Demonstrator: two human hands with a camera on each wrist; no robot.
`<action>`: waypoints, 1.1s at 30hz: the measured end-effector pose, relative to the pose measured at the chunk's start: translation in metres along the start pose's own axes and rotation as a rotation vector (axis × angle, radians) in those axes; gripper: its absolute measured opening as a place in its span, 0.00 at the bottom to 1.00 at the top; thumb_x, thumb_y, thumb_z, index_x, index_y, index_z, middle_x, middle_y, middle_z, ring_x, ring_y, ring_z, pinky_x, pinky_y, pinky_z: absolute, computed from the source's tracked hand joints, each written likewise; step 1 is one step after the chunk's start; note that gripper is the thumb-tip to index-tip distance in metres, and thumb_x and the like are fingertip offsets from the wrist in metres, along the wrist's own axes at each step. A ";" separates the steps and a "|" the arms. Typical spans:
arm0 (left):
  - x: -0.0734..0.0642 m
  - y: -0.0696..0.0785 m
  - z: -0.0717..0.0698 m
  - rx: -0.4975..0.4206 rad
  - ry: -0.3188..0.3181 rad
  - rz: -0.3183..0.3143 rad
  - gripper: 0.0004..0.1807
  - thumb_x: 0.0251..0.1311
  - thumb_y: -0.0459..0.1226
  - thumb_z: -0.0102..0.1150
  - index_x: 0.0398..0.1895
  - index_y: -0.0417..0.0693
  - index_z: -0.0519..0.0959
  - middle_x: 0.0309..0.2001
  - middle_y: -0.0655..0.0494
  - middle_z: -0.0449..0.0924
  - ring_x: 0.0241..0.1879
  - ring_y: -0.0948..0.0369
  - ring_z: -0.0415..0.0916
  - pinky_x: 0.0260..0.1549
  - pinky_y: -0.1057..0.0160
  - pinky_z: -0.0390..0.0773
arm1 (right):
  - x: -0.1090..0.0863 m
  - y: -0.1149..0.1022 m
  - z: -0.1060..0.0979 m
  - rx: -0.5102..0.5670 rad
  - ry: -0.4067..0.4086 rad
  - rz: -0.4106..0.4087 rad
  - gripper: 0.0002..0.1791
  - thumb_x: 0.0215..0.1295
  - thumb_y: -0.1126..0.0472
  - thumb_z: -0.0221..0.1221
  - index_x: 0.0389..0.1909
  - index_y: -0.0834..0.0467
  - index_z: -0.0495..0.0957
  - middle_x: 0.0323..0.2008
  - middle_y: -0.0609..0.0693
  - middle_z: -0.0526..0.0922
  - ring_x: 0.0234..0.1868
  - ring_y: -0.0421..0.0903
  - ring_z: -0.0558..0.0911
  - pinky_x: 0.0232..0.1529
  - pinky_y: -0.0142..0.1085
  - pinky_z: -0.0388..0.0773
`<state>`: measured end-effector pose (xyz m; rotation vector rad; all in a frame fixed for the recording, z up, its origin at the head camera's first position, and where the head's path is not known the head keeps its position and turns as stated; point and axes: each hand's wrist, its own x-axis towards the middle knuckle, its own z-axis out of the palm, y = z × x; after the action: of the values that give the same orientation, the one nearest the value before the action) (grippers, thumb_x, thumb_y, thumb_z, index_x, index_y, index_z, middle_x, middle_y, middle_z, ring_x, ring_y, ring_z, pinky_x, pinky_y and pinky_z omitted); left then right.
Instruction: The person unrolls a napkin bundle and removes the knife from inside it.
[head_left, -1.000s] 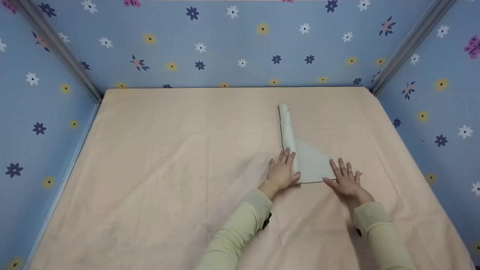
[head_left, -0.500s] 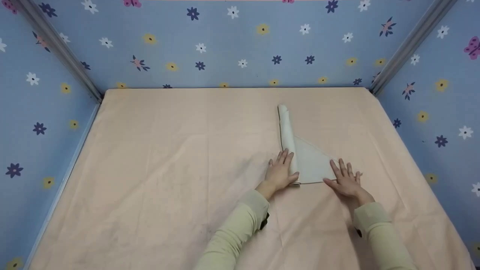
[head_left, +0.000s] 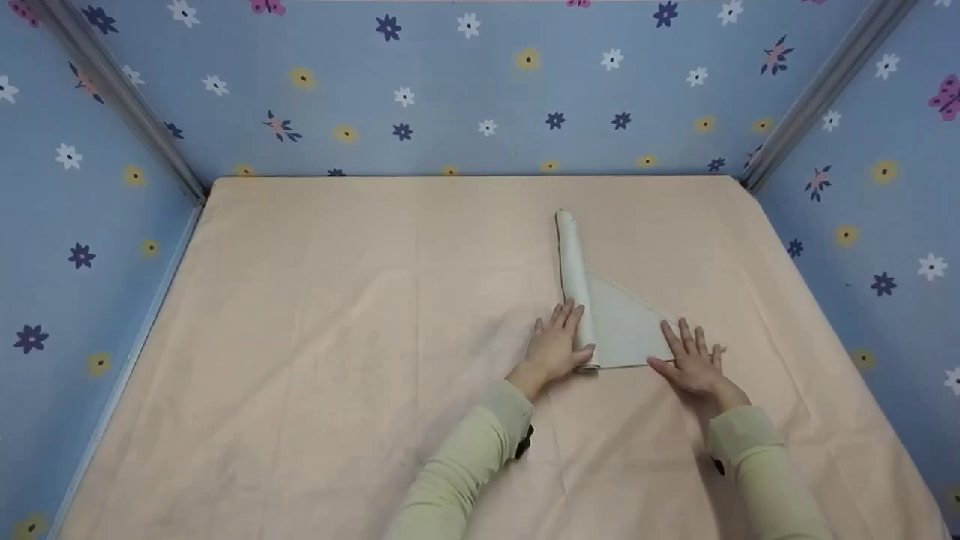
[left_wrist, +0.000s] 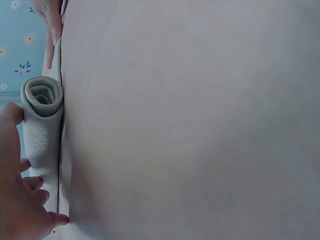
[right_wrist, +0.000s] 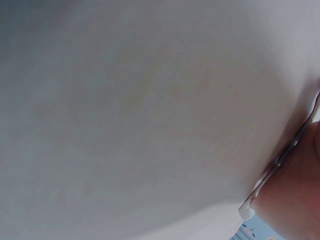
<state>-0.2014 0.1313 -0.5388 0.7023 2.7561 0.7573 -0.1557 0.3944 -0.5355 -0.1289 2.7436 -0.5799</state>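
A pale grey-green towel point(head_left: 626, 322) lies with its left part wound into a long roll point(head_left: 572, 255) and its right part flat, narrowing to a corner. The roll's spiral end point(left_wrist: 42, 95) faces the left wrist camera. My left hand point(head_left: 553, 349) rests on the roll's near half, fingers extended along it and thumb at its right side. My right hand point(head_left: 694, 367) presses the flat corner with spread fingers, hiding part of it. In the right wrist view only a piece of the right hand point(right_wrist: 292, 195) shows, beside the towel's thin edge point(right_wrist: 280, 162).
A peach cloth point(head_left: 300, 337) with soft creases covers the tabletop. Blue flowered panels point(head_left: 480, 82) stand at the back and both sides, with grey metal posts point(head_left: 825, 97) at the back corners.
My left hand has slid slightly left and toward me, and the roll has shifted a little left with it. The right hand stays on the flat corner.
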 end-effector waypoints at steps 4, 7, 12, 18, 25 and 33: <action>-0.001 -0.002 -0.001 0.011 0.004 0.002 0.37 0.59 0.54 0.43 0.68 0.50 0.48 0.69 0.52 0.42 0.67 0.56 0.39 0.60 0.48 0.48 | 0.000 0.001 0.000 -0.007 0.008 -0.001 0.42 0.63 0.40 0.42 0.68 0.56 0.35 0.66 0.65 0.27 0.63 0.65 0.26 0.52 0.63 0.20; -0.001 -0.004 -0.002 0.013 0.008 0.005 0.37 0.60 0.54 0.43 0.68 0.50 0.47 0.69 0.52 0.43 0.67 0.56 0.39 0.60 0.48 0.48 | 0.000 0.001 -0.001 -0.011 0.015 0.002 0.43 0.63 0.39 0.43 0.68 0.57 0.36 0.66 0.65 0.28 0.63 0.65 0.27 0.53 0.63 0.20; -0.002 -0.006 -0.003 0.018 -0.005 0.009 0.37 0.60 0.55 0.41 0.69 0.50 0.46 0.69 0.52 0.44 0.67 0.55 0.41 0.60 0.47 0.49 | 0.001 0.002 -0.002 -0.001 0.016 0.001 0.43 0.63 0.40 0.43 0.68 0.57 0.35 0.66 0.66 0.28 0.63 0.66 0.26 0.52 0.62 0.19; -0.004 -0.008 -0.007 0.061 -0.021 0.012 0.37 0.61 0.56 0.39 0.69 0.50 0.46 0.68 0.52 0.44 0.66 0.54 0.42 0.59 0.47 0.50 | 0.001 0.001 0.000 -0.004 0.012 0.017 0.44 0.63 0.38 0.42 0.68 0.58 0.35 0.65 0.66 0.28 0.63 0.66 0.26 0.52 0.62 0.18; -0.005 -0.006 -0.011 0.105 -0.013 0.020 0.36 0.61 0.56 0.40 0.69 0.50 0.47 0.68 0.52 0.44 0.66 0.54 0.43 0.59 0.48 0.51 | 0.000 -0.001 0.001 -0.003 0.005 0.025 0.44 0.63 0.38 0.42 0.68 0.58 0.35 0.65 0.66 0.27 0.63 0.65 0.25 0.52 0.62 0.18; -0.004 -0.003 -0.013 0.119 -0.022 0.016 0.37 0.61 0.56 0.40 0.69 0.51 0.46 0.68 0.52 0.44 0.66 0.54 0.41 0.59 0.48 0.51 | -0.001 0.000 -0.001 -0.001 0.018 0.004 0.42 0.63 0.40 0.42 0.68 0.58 0.35 0.66 0.66 0.28 0.63 0.66 0.26 0.52 0.62 0.18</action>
<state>-0.2030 0.1216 -0.5289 0.7515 2.7970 0.5889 -0.1553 0.3943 -0.5347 -0.1193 2.7608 -0.5811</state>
